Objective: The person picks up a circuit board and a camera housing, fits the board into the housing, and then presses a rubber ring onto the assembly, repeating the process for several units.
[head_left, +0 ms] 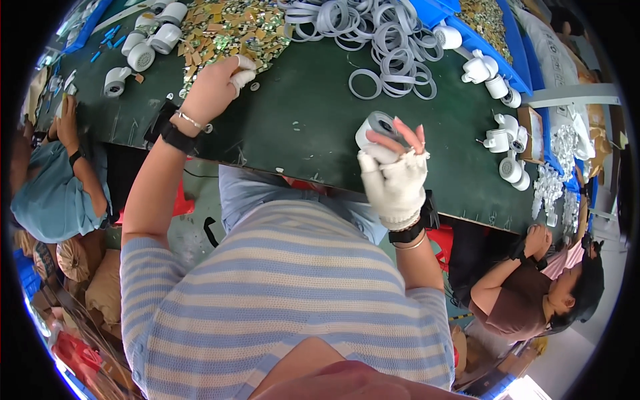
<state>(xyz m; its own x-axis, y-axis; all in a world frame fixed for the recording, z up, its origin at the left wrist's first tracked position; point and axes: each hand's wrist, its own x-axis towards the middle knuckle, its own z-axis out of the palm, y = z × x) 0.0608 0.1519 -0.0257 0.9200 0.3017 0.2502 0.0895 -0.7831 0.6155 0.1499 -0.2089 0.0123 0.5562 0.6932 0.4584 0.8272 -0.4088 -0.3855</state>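
My right hand [397, 177], in a white fingerless glove, grips a short white cylindrical plastic housing [366, 131] low over the front of the table. A grey rim and dark hollow show at its top. The thumb lies along its near side, while two fingers stretch past its right side. My left hand [217, 83] has white covers on its fingertips and is curled at the near edge of a heap of small circuit boards [227, 30]. Whatever may be between those fingertips is hidden. A small round piece [255, 87] lies just beside them.
Grey rings [393, 47] are heaped at the far middle of the green table [300, 87]. White housings [141, 57] stand far left, others [510, 167] at right near a blue tray [513, 60]. Co-workers sit left [60, 180] and right [520, 293].
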